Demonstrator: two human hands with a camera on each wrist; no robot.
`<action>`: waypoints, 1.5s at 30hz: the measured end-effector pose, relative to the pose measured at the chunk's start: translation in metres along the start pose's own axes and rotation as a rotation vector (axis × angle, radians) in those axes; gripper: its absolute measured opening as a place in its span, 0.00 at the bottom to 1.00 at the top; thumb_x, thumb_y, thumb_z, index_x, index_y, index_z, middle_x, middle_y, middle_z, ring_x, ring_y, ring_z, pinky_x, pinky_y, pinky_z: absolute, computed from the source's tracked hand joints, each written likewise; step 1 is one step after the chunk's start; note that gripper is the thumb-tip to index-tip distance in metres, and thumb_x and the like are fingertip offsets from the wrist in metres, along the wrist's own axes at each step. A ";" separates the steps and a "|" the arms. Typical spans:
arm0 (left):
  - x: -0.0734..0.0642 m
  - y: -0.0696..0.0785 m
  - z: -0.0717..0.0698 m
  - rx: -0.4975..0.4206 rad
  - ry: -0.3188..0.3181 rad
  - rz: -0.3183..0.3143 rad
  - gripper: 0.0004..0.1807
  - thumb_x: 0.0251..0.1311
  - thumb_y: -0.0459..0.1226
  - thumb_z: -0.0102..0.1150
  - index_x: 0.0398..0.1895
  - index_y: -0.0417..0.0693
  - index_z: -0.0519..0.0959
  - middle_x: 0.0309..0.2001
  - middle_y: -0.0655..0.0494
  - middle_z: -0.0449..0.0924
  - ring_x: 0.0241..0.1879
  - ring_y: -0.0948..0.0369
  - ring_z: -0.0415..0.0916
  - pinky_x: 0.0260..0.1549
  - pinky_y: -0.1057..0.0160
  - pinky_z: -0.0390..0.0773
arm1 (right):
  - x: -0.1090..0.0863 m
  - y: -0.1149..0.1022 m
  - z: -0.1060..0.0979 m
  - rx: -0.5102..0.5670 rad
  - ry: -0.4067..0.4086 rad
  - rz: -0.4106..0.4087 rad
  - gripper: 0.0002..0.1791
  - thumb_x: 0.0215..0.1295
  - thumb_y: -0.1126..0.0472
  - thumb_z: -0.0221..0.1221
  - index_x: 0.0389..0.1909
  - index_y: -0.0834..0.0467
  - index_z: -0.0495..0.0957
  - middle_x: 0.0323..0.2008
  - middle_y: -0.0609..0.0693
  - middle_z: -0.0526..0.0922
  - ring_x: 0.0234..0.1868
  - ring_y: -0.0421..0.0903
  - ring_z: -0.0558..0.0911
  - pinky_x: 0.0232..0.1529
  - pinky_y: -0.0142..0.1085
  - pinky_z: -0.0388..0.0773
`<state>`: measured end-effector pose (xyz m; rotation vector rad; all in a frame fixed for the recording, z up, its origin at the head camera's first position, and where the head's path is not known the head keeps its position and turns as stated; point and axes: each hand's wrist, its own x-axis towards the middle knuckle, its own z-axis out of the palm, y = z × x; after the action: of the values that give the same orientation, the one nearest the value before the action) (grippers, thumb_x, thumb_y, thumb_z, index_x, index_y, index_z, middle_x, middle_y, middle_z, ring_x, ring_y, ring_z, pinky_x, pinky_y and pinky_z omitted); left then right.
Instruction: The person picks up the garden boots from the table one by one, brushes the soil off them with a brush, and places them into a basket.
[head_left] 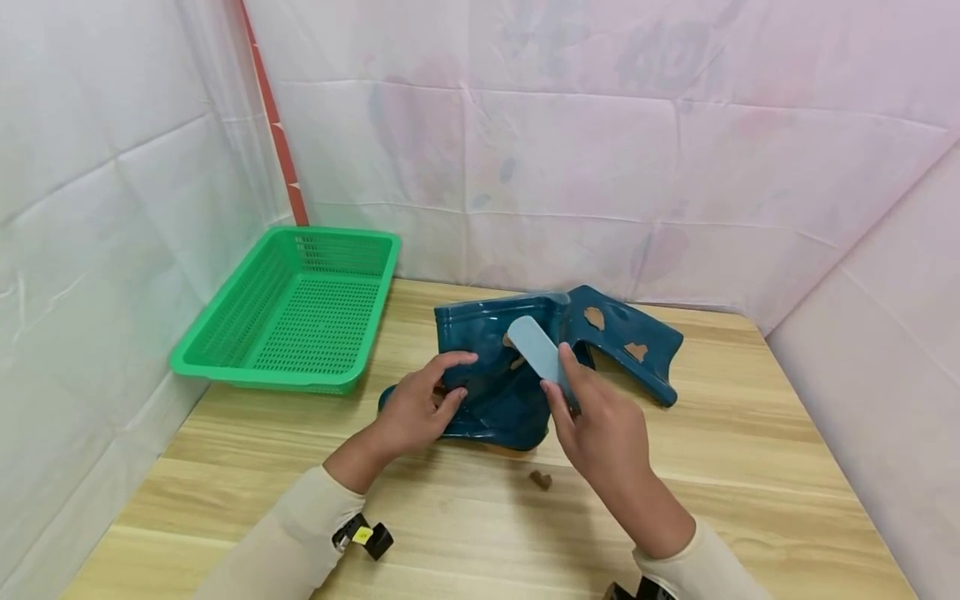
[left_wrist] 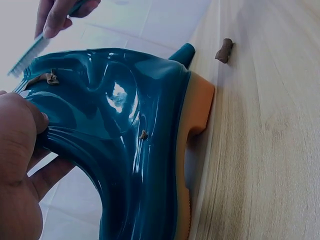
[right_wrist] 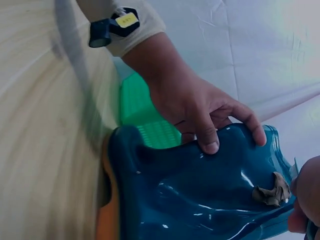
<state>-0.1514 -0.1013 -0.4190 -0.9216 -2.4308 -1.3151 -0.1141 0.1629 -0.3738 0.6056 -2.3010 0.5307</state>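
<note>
My left hand (head_left: 416, 404) grips a glossy dark teal rubber boot (head_left: 480, 329) at the bend above its foot, thumb on the near side. The boot's orange sole (left_wrist: 197, 107) faces the tabletop in the left wrist view. In my right hand (head_left: 607, 433) is a light blue brush (head_left: 536, 348), held over the boot's shaft; its pale bristles (left_wrist: 31, 56) show in the left wrist view. A crumpled brown clump (right_wrist: 274, 192) clings to the shaft, and a smaller brown bit (left_wrist: 143, 135) sits lower down. A second teal boot (head_left: 617, 333) with brown patches lies behind, to the right.
A green perforated plastic basket (head_left: 363, 367) stands at the back left of the wooden table (head_left: 720, 483). A small brown lump (head_left: 540, 479) lies on the tabletop in front of the held boot. White sheeting (head_left: 555, 158) hangs around the back and sides.
</note>
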 end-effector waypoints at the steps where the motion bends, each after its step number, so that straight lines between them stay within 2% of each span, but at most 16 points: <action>1: 0.000 0.000 0.000 0.007 0.002 0.001 0.29 0.69 0.27 0.61 0.70 0.52 0.68 0.14 0.64 0.62 0.14 0.70 0.62 0.16 0.64 0.70 | 0.002 -0.001 0.001 -0.005 -0.017 0.009 0.32 0.62 0.62 0.72 0.66 0.67 0.76 0.42 0.64 0.87 0.30 0.55 0.87 0.20 0.41 0.80; 4: -0.001 0.000 0.001 0.021 -0.002 -0.005 0.29 0.69 0.27 0.61 0.70 0.53 0.68 0.18 0.64 0.67 0.15 0.67 0.65 0.17 0.65 0.71 | 0.004 -0.003 0.004 -0.023 -0.089 0.042 0.30 0.66 0.59 0.70 0.66 0.67 0.76 0.31 0.60 0.84 0.20 0.47 0.78 0.15 0.34 0.70; 6: -0.001 0.000 0.002 0.027 -0.011 -0.012 0.29 0.69 0.27 0.61 0.71 0.54 0.68 0.21 0.64 0.70 0.16 0.65 0.66 0.18 0.65 0.71 | 0.002 -0.005 0.004 -0.028 -0.135 0.050 0.30 0.66 0.58 0.70 0.65 0.67 0.77 0.26 0.56 0.81 0.17 0.42 0.72 0.15 0.31 0.65; 7: -0.001 0.000 0.003 0.026 -0.014 -0.017 0.30 0.70 0.28 0.61 0.71 0.54 0.67 0.23 0.64 0.71 0.17 0.65 0.67 0.18 0.65 0.72 | 0.000 -0.006 0.004 -0.026 -0.156 0.049 0.30 0.65 0.58 0.70 0.65 0.67 0.77 0.25 0.54 0.80 0.16 0.40 0.69 0.14 0.30 0.63; 11: -0.001 0.000 0.002 0.026 -0.009 -0.028 0.30 0.70 0.28 0.61 0.71 0.55 0.67 0.24 0.64 0.72 0.16 0.66 0.65 0.18 0.64 0.72 | -0.005 -0.009 0.002 0.002 -0.193 0.008 0.29 0.64 0.59 0.71 0.64 0.65 0.79 0.26 0.53 0.83 0.17 0.36 0.70 0.15 0.27 0.62; 13: -0.002 0.000 0.002 0.024 -0.002 -0.027 0.30 0.70 0.28 0.61 0.71 0.55 0.67 0.22 0.64 0.70 0.16 0.67 0.65 0.20 0.64 0.72 | -0.003 -0.009 0.001 0.014 -0.177 -0.012 0.30 0.63 0.59 0.72 0.64 0.65 0.78 0.27 0.53 0.84 0.17 0.36 0.70 0.16 0.27 0.62; 18: -0.003 -0.001 0.001 0.013 0.000 -0.015 0.29 0.70 0.27 0.60 0.71 0.54 0.67 0.14 0.61 0.64 0.16 0.68 0.66 0.21 0.63 0.73 | 0.009 -0.006 0.000 -0.004 -0.057 -0.042 0.33 0.60 0.62 0.74 0.66 0.65 0.77 0.27 0.56 0.82 0.17 0.41 0.71 0.15 0.31 0.64; 21: -0.003 0.000 0.001 0.014 0.005 -0.014 0.30 0.70 0.27 0.60 0.71 0.54 0.68 0.17 0.62 0.68 0.18 0.67 0.68 0.22 0.63 0.74 | 0.012 -0.006 0.001 -0.042 -0.078 -0.061 0.32 0.62 0.61 0.73 0.66 0.65 0.77 0.27 0.56 0.83 0.18 0.43 0.73 0.14 0.31 0.64; 24: -0.003 0.000 0.002 0.015 0.003 -0.013 0.30 0.69 0.27 0.61 0.71 0.54 0.68 0.19 0.62 0.69 0.19 0.66 0.69 0.22 0.64 0.75 | 0.009 -0.006 0.001 -0.084 -0.122 -0.038 0.30 0.64 0.59 0.71 0.66 0.64 0.77 0.27 0.55 0.83 0.16 0.43 0.72 0.13 0.30 0.61; 29: -0.002 -0.002 0.002 0.010 -0.008 -0.006 0.29 0.71 0.28 0.60 0.72 0.54 0.67 0.14 0.61 0.62 0.15 0.65 0.64 0.18 0.64 0.70 | 0.007 -0.001 -0.005 -0.142 -0.060 0.008 0.30 0.63 0.60 0.71 0.64 0.66 0.78 0.32 0.61 0.85 0.16 0.49 0.75 0.11 0.34 0.61; 31: -0.002 -0.001 0.001 0.010 -0.008 -0.006 0.29 0.71 0.28 0.59 0.72 0.55 0.67 0.14 0.62 0.62 0.15 0.66 0.63 0.18 0.64 0.70 | 0.008 0.000 -0.007 -0.131 -0.028 -0.011 0.31 0.62 0.61 0.72 0.65 0.66 0.77 0.33 0.62 0.85 0.16 0.49 0.76 0.11 0.34 0.61; 33: -0.001 -0.001 0.000 0.013 -0.004 -0.007 0.29 0.71 0.28 0.60 0.72 0.55 0.67 0.14 0.62 0.61 0.15 0.68 0.63 0.18 0.63 0.70 | 0.009 -0.001 -0.006 -0.099 -0.005 -0.057 0.28 0.70 0.57 0.66 0.66 0.66 0.76 0.31 0.61 0.84 0.16 0.47 0.75 0.11 0.34 0.62; 37: -0.002 0.000 -0.001 0.024 0.005 -0.010 0.30 0.70 0.27 0.61 0.71 0.54 0.67 0.16 0.63 0.64 0.17 0.66 0.67 0.20 0.63 0.73 | 0.008 -0.005 0.000 -0.056 -0.030 -0.122 0.27 0.70 0.57 0.66 0.66 0.65 0.77 0.28 0.58 0.84 0.14 0.45 0.75 0.11 0.31 0.62; 38: -0.002 0.000 0.000 0.024 0.005 -0.011 0.30 0.69 0.27 0.61 0.71 0.54 0.68 0.17 0.63 0.65 0.17 0.64 0.68 0.20 0.63 0.73 | 0.007 -0.005 0.002 -0.065 -0.047 -0.116 0.27 0.71 0.56 0.65 0.65 0.65 0.77 0.28 0.58 0.84 0.14 0.45 0.74 0.12 0.31 0.62; 41: -0.002 0.000 0.000 0.025 -0.002 -0.011 0.30 0.70 0.27 0.61 0.71 0.54 0.67 0.18 0.61 0.66 0.18 0.61 0.69 0.21 0.64 0.73 | 0.005 -0.002 0.002 -0.108 -0.072 -0.060 0.30 0.63 0.60 0.71 0.64 0.66 0.78 0.31 0.60 0.85 0.14 0.47 0.76 0.11 0.31 0.61; 45: -0.002 -0.001 0.001 0.021 -0.015 -0.004 0.30 0.71 0.28 0.60 0.72 0.55 0.67 0.16 0.59 0.64 0.17 0.60 0.67 0.19 0.64 0.70 | 0.005 0.002 -0.002 -0.145 -0.028 -0.009 0.31 0.61 0.61 0.72 0.65 0.65 0.78 0.36 0.64 0.86 0.16 0.51 0.78 0.11 0.36 0.62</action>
<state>-0.1503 -0.1015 -0.4213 -0.9247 -2.4548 -1.2860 -0.1177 0.1645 -0.3698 0.5551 -2.3381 0.3491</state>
